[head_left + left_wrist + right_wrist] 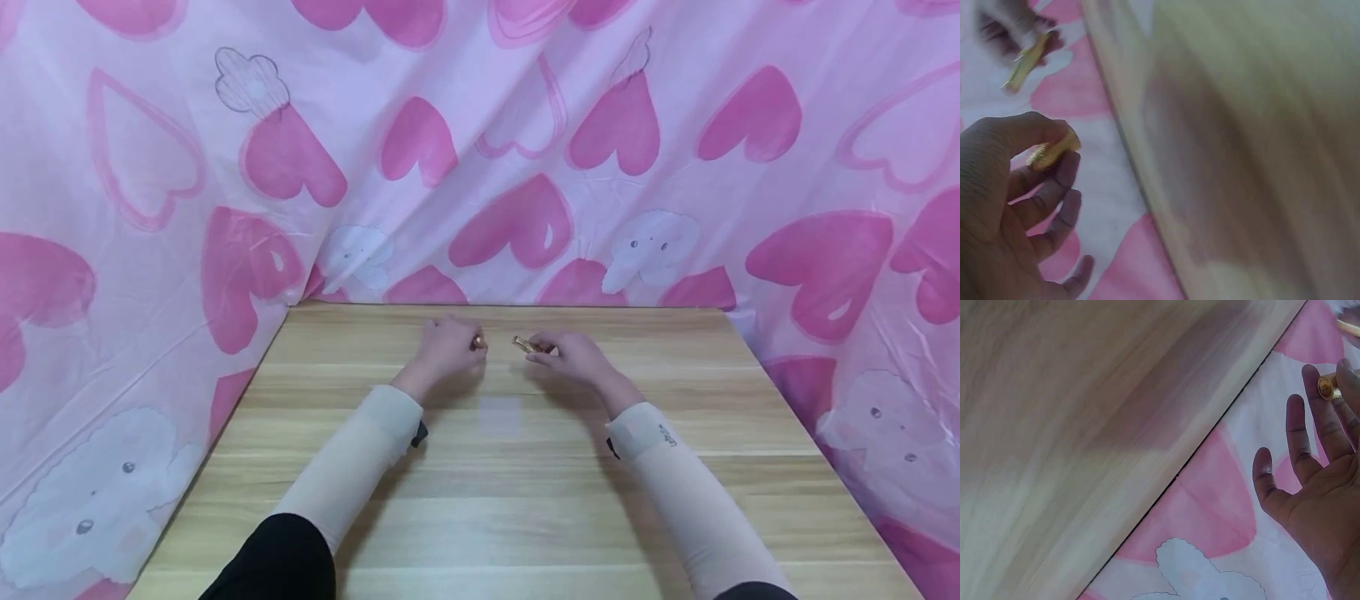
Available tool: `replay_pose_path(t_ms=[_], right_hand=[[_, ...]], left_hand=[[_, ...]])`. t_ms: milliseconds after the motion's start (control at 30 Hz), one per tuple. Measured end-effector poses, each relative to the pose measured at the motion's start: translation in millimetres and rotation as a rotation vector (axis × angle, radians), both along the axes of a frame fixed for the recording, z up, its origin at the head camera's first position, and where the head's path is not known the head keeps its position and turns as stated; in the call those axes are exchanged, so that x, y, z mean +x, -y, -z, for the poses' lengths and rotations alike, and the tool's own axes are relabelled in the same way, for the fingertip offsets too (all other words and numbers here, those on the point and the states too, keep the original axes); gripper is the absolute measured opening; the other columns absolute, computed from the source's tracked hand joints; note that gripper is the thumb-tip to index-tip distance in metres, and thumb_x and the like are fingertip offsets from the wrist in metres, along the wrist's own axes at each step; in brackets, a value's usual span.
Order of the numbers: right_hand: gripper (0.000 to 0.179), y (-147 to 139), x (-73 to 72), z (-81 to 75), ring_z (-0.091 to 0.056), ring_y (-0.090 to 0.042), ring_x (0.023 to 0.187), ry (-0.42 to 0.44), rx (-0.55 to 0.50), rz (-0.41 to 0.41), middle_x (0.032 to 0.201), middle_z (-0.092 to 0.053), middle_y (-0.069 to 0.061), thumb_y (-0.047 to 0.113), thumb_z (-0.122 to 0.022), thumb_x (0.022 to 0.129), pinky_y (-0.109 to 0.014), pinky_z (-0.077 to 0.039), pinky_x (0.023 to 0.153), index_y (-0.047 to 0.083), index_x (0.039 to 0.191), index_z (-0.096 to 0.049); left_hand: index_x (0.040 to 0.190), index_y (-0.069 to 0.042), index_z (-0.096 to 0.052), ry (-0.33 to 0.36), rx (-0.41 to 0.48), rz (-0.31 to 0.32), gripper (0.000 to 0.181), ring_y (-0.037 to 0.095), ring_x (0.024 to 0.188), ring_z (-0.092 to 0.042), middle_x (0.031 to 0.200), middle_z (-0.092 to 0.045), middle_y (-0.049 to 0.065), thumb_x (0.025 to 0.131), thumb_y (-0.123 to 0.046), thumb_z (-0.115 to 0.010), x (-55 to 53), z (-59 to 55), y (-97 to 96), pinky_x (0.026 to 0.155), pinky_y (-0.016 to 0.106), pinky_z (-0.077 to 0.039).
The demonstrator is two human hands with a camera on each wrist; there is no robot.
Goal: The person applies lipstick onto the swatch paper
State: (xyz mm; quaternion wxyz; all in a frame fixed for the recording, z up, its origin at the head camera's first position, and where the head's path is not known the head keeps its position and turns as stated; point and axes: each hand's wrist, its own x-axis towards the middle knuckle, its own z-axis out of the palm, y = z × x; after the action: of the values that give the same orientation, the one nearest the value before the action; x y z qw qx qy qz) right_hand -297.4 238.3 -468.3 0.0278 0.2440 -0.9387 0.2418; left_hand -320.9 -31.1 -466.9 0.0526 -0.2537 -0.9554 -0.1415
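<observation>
Over the far part of the table, my left hand (448, 346) pinches a short, shiny gold piece (1052, 154) between thumb and fingertips. In the left wrist view its other fingers are spread and loosely bent. A little to the right, my right hand (576, 358) holds a slim gold tube (525, 344), like a lipstick case, that points toward the left hand. The right wrist view shows the round, patterned end of this tube (1325, 388) between thumb and fingers. A gap separates the two gold pieces, and fingers partly hide both.
Beneath the hands lies a wood-grain table (487, 517). A pale square patch (499, 417) shows on its middle. Pink cloth with hearts (513, 221) hangs behind the table's far edge and along both sides.
</observation>
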Motion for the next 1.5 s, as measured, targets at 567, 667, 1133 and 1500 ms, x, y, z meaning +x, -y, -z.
replay_pose_path(t_ms=[567, 667, 1133, 1500], right_hand=[[0.027, 2.9, 2.2, -0.4, -0.067, -0.016, 0.096, 0.090, -0.165, 0.017, 0.098, -0.073, 0.003, 0.032, -0.070, 0.096, -0.047, -0.052, 0.091, 0.015, 0.118, -0.072], [0.026, 5.4, 3.7, -2.5, -0.067, -0.017, 0.095, 0.088, -0.197, 0.013, 0.098, -0.073, 0.003, 0.032, -0.070, 0.096, -0.048, -0.053, 0.090, 0.016, 0.117, -0.072], [0.027, 33.8, 18.9, -16.0, -0.068, -0.031, 0.100, 0.155, -0.622, -0.018, 0.104, -0.074, -0.006, 0.025, -0.066, 0.099, -0.042, -0.055, 0.086, 0.010, 0.121, -0.069], [0.035, 64.4, 35.9, -20.2, -0.065, -0.014, 0.092, -0.088, -0.662, 0.157, 0.096, -0.071, 0.003, 0.042, -0.074, 0.092, -0.040, -0.051, 0.079, 0.016, 0.116, -0.071]], left_hand=[[0.089, -0.023, -0.069, 0.130, -0.057, 0.019, 0.013, 0.020, 0.094, -0.062, 0.087, -0.068, -0.008, 0.090, -0.036, -0.071, -12.4, 30.3, -31.2, 0.098, 0.064, -0.038], [0.100, -0.023, -0.071, 0.136, -0.042, 0.000, 0.023, 0.023, 0.104, -0.063, 0.102, -0.071, -0.006, 0.090, -0.043, -0.072, -10.1, 28.8, -29.2, 0.100, 0.063, -0.037], [0.134, -0.015, -0.063, 0.626, 1.086, 0.091, 0.055, 0.021, 0.120, -0.058, 0.127, -0.064, 0.001, 0.088, -0.044, -0.076, 19.5, -21.8, -21.4, 0.104, 0.052, -0.044], [0.104, -0.015, -0.077, 0.351, 1.251, -0.087, 0.037, 0.017, 0.099, -0.066, 0.104, -0.073, -0.001, 0.084, -0.046, -0.080, 35.8, -30.0, -37.3, 0.092, 0.040, -0.052]])
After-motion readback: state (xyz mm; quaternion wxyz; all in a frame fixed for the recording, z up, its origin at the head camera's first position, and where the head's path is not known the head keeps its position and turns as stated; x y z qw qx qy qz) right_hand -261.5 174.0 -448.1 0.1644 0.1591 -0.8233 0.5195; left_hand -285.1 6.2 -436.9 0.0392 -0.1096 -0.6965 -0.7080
